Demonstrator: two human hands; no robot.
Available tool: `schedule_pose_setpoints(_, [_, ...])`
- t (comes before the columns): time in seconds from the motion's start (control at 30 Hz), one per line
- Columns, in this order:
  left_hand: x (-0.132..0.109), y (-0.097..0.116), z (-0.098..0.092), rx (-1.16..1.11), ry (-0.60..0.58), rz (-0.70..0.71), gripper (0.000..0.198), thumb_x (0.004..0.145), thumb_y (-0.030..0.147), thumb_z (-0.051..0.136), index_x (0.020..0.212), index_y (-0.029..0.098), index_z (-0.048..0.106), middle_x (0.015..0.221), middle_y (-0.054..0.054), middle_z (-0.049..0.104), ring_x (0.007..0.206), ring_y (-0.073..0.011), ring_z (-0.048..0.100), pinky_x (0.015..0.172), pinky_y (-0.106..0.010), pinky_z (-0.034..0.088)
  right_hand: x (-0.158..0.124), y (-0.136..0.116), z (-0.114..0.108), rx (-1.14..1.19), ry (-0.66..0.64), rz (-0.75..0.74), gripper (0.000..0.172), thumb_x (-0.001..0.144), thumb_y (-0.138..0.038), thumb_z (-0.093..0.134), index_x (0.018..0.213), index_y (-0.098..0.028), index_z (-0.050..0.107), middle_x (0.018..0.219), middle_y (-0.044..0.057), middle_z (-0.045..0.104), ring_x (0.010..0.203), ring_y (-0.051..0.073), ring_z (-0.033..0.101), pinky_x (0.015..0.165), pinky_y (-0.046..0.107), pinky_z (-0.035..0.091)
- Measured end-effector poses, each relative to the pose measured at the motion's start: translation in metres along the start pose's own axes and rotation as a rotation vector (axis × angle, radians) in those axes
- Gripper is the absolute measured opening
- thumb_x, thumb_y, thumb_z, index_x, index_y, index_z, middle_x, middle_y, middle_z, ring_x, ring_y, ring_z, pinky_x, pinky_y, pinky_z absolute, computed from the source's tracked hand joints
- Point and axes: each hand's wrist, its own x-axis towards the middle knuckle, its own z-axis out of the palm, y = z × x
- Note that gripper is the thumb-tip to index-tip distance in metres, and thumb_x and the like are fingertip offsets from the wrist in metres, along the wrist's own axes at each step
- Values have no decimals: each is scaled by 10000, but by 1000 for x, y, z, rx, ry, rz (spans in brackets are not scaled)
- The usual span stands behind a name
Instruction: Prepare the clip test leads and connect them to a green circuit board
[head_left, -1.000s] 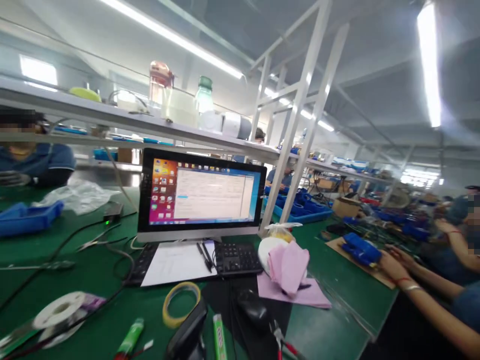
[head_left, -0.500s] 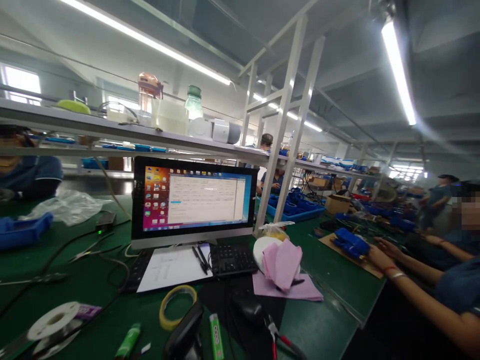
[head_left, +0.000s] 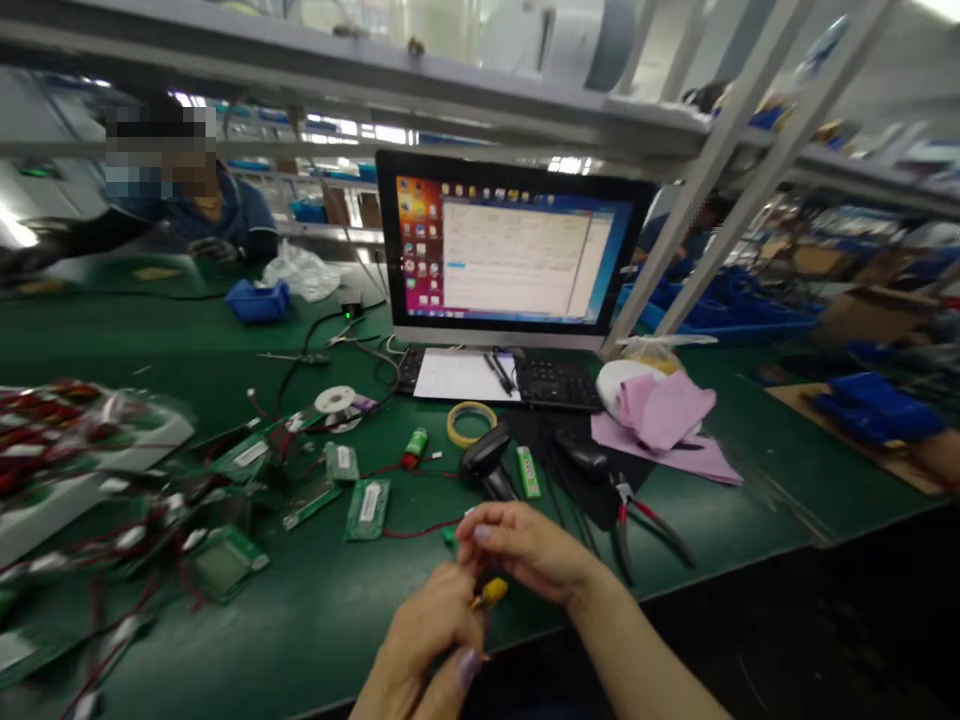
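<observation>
Head view, left hand (head_left: 431, 640) and right hand (head_left: 525, 550) both curled, fingertips pinched on a small glossy yellow piece (head_left: 493, 592) above the near edge of the matte green counter (head_left: 315, 620), flat rectangular circuit boards (head_left: 367, 507) toward its left edge, round tape ring (head_left: 471, 423) further in.

Single head-worn view, seated at the near edge of the green workbench (head_left: 697, 520), facing forward and down across it. Left hand (head_left: 429, 640) and right hand (head_left: 529, 550) sit close under the lens, bottom centre. Monitor (head_left: 510, 250) faces the camera mid-frame, farther back. Shelf (head_left: 337, 75) crosses the top edge. Wide lens, straight lines bend, sides blurred. Another person (head_left: 217, 215) sits across the bench, far upper left.
</observation>
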Motion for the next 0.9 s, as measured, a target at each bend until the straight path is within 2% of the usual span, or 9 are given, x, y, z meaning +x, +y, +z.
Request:
schedule_pose_setpoints(0.13, [-5, -9, -4, -15, -27, 102, 199, 828, 304, 373, 655, 215, 414, 622, -4, 379, 663, -166, 410, 634, -336, 330, -1, 0, -3, -126, 40, -31, 288, 745, -373, 649, 912, -139, 634, 869, 63, 649, 824, 144, 606, 814, 318, 406])
schedule_pose_setpoints(0.27, [-10, -10, -4, -78, -37, 182, 168, 817, 280, 380, 671, 207, 420, 637, -5, 393, 658, -161, 400, 662, -354, 314, 0, 8, 0, -327, -64, -5, 337, 814, -429, 540, 986, -150, 615, 967, 75, 634, 941, 160, 571, 870, 333, 393])
schedule_pose_setpoints(0.33, [-13, -9, -4, -83, -51, 173, 184, 818, 288, 381, 663, 207, 438, 630, -10, 419, 645, -166, 413, 655, -355, 312, 4, 12, 1, -588, 55, -50, 302, 819, -415, 518, 935, -154, 616, 920, 55, 636, 866, 146, 575, 791, 291, 421])
schedule_pose_setpoints(0.43, [-18, -8, -5, -32, -72, 0, 258, 840, 312, 355, 645, 211, 491, 625, -31, 465, 650, -186, 437, 654, -353, 316, 12, 18, 3, -947, 376, -102, 241, 787, -397, 538, 806, -163, 592, 696, 15, 604, 638, 129, 538, 611, 261, 403])
schedule_pose_setpoints(0.5, [-21, -11, -3, -26, -57, -111, 300, 852, 342, 351, 648, 211, 527, 624, -43, 489, 657, -190, 447, 657, -345, 325, 20, 21, 5, -1048, 487, -48, 266, 722, -423, 606, 787, -166, 576, 590, -5, 563, 567, 138, 512, 578, 275, 377])
schedule_pose_setpoints(0.57, [-24, -16, 1, -83, 34, -153, 298, 854, 368, 378, 672, 208, 550, 602, -34, 489, 637, -175, 453, 633, -320, 333, 28, 25, 9, -1105, 533, 15, 332, 605, -391, 713, 802, -160, 578, 555, -11, 550, 573, 158, 521, 603, 293, 375])
schedule_pose_setpoints(0.63, [-24, -19, 8, -176, 205, -208, 277, 853, 390, 411, 708, 205, 557, 561, -6, 475, 568, -141, 444, 583, -288, 334, 36, 29, 12, -1132, 558, 35, 329, 550, -263, 744, 818, -150, 590, 563, -6, 558, 609, 171, 532, 648, 307, 377])
schedule_pose_setpoints(0.77, [-15, -21, 17, -357, 563, -352, 232, 847, 416, 447, 773, 207, 516, 459, 67, 390, 429, -84, 357, 467, -226, 303, 44, 33, 14, -1033, 519, -14, 279, 607, -93, 623, 885, -119, 611, 559, -16, 546, 619, 149, 519, 692, 306, 380])
schedule_pose_setpoints(0.9, [-2, -25, 11, -322, 723, -412, 214, 852, 393, 451, 761, 205, 496, 487, 71, 381, 469, -78, 362, 477, -199, 308, 37, 30, 16, -824, 399, -29, 337, 718, -205, 557, 1032, -85, 579, 585, -33, 532, 550, 98, 483, 587, 246, 392])
